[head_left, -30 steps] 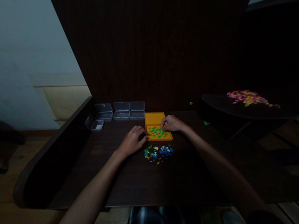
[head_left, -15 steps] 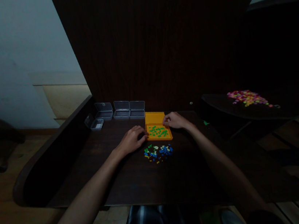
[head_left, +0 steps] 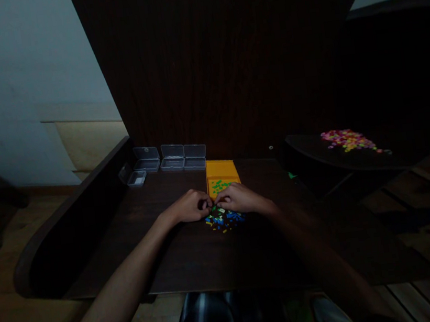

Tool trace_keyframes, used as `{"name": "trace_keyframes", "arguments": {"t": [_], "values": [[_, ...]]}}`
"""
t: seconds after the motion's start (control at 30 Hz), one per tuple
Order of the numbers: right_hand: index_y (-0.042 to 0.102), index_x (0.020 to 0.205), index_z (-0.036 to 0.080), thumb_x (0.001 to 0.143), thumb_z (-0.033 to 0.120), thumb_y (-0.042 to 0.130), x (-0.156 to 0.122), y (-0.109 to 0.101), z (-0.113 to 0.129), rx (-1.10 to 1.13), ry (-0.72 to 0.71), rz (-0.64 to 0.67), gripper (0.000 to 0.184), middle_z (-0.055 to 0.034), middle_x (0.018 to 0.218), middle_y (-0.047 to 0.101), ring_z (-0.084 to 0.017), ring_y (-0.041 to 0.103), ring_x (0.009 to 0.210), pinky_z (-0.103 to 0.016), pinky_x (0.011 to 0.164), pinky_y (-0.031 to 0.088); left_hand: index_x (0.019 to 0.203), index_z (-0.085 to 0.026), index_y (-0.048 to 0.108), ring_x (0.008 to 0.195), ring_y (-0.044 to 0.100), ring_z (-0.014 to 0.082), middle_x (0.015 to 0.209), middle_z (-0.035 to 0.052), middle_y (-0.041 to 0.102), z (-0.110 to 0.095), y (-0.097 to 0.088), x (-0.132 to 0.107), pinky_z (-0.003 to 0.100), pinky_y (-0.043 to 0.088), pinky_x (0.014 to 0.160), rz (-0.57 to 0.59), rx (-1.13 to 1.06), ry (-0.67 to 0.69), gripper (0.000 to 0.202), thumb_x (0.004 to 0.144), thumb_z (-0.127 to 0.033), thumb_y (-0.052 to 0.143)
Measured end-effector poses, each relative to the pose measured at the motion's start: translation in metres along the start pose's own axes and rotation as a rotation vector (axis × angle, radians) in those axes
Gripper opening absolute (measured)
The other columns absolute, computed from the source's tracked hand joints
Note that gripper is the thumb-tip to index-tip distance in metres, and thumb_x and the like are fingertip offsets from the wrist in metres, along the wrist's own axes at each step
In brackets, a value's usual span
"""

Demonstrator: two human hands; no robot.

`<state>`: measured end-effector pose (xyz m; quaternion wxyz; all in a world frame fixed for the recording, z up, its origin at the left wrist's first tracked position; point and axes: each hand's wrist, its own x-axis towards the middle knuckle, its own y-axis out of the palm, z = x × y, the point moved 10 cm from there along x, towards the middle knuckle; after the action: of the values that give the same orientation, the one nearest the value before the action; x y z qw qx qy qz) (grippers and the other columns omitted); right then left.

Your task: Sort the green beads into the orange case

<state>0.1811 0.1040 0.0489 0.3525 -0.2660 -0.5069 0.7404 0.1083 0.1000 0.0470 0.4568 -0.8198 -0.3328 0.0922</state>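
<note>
An opened orange-yellow box (head_left: 221,169) lies on the dark table, and small green pieces (head_left: 219,185) are spread in its tray. Just in front of it is a loose pile of small blue, white, yellow and green pieces (head_left: 226,219). My left hand (head_left: 194,206) rests at the pile's left far edge, fingers curled together. Close beside it, my right hand (head_left: 239,199) reaches over the box's front edge with thumb and fingers pinched at the pile's far side. Whatever the fingertips hold is too small and dark to make out.
Several clear plastic boxes (head_left: 173,163) with raised lids stand along the back left. A raised wooden side (head_left: 75,216) bounds the table on the left. To the right, a dark stand (head_left: 309,151) bears a heap of pink and yellow pieces (head_left: 349,139).
My right hand has moved from the box's right side toward me and left, to the pile's far edge. My left hand has shifted slightly nearer, off the box's left edge, its fingers curling.
</note>
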Motion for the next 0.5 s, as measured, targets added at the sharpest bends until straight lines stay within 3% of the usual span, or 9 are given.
{"name": "trace_keyframes", "arguments": {"t": [0.2, 0.5], "values": [[0.075, 0.104, 0.028, 0.086, 0.020, 0.055, 0.001, 0.012, 0.004, -0.091, -0.025, 0.024, 0.028, -0.0027, 0.096, 0.076, -0.017, 0.065, 0.082, -0.024, 0.068, 0.039, 0.082, -0.015, 0.071, 0.058, 0.055, 0.0104, 0.067, 0.0004, 0.064, 0.004, 0.005, 0.001, 0.020, 0.038, 0.057, 0.004, 0.012, -0.006, 0.013, 0.079, -0.019, 0.059], [0.075, 0.101, 0.025, 0.084, 0.020, 0.056, -0.003, 0.013, -0.002, -0.156, 0.020, 0.069, 0.026, -0.0028, 0.096, 0.076, -0.018, 0.066, 0.084, -0.024, 0.069, 0.040, 0.085, -0.015, 0.072, 0.058, 0.056, 0.0105, 0.069, 0.0009, 0.066, 0.005, 0.008, 0.001, 0.020, 0.038, 0.057, 0.032, 0.014, -0.015, 0.017, 0.078, -0.015, 0.057]]}}
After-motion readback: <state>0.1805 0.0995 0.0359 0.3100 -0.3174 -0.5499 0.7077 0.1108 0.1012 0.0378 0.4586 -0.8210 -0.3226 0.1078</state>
